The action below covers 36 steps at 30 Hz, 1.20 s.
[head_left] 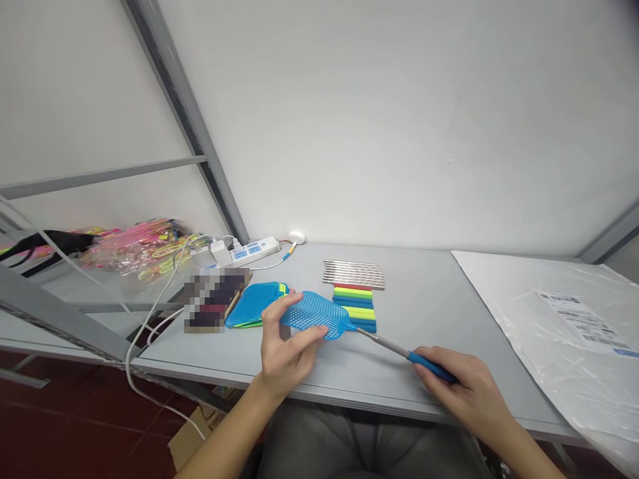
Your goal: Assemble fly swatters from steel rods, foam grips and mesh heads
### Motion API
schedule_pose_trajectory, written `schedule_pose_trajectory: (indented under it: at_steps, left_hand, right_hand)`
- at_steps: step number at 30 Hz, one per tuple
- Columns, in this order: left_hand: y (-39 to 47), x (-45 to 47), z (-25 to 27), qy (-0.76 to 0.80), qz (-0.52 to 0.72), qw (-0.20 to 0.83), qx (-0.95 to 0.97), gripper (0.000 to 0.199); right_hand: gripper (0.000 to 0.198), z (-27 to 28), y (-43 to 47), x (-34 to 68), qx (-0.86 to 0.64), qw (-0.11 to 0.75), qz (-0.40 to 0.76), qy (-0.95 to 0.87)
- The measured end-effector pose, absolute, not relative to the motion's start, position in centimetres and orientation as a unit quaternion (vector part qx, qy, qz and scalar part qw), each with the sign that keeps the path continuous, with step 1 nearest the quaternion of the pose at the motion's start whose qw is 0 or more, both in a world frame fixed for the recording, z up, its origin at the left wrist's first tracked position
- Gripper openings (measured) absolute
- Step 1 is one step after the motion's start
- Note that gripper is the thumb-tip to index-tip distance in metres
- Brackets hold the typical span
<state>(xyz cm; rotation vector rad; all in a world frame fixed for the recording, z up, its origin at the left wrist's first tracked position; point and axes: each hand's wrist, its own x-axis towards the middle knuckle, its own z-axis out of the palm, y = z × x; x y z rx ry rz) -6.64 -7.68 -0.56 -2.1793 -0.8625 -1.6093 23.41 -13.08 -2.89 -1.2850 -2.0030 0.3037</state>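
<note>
Between my two hands, above the front of the grey table, is a blue fly swatter with a metal rod and a blue handle. My left hand is closed on its perforated head, thumb on the near side. Around the blue handle, at the other end, my right hand is wrapped. Behind the swatter lies a row of red, green, yellow and blue handle sleeves, partly covered by it. Several metal rods lie side by side just beyond. Loose swatter heads, blue over green, are stacked left of my left hand.
A white power strip with plugs and cables sits at the back left, near a metal post. A pixelated patch covers something beside the swatter heads. Bagged colourful items lie farther left. On the right rests a white plastic package with a label.
</note>
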Motion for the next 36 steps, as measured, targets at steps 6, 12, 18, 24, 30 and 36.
schedule_pose_trajectory:
  at_steps: [6, 12, 18, 24, 30, 36]
  left_hand:
    - [-7.5, -5.7, -1.2, -0.319, -0.62, -0.02, -0.717, 0.019]
    - [-7.4, -4.7, -1.2, -0.285, -0.657, -0.096, -0.691, 0.029]
    - [-7.9, -6.0, -0.6, -0.282, -0.628, -0.007, -0.725, 0.033]
    - [-8.7, -7.0, 0.8, -0.252, -0.573, 0.151, -0.765, 0.038]
    - [-8.9, -7.2, 1.2, -0.234, -0.551, 0.122, -0.792, 0.03]
    - [-9.6, -4.6, 2.2, -0.316, -0.706, -0.159, -0.613, 0.011]
  right_hand:
    - [0.021, -2.7, -13.0, 23.8, -0.52, 0.384, 0.112, -0.755]
    - [0.018, -3.2, -12.7, 24.0, -0.475, 0.41, 0.1, -0.772]
    - [0.018, -3.2, -12.7, 24.1, -0.472, 0.397, 0.104, -0.78]
    - [0.017, -3.0, -12.8, 24.0, -0.464, 0.389, 0.143, -0.783]
    - [0.019, -3.2, -12.6, 24.2, -0.461, 0.383, 0.171, -0.782]
    - [0.022, -3.2, -12.6, 24.0, -0.441, 0.369, 0.154, -0.803]
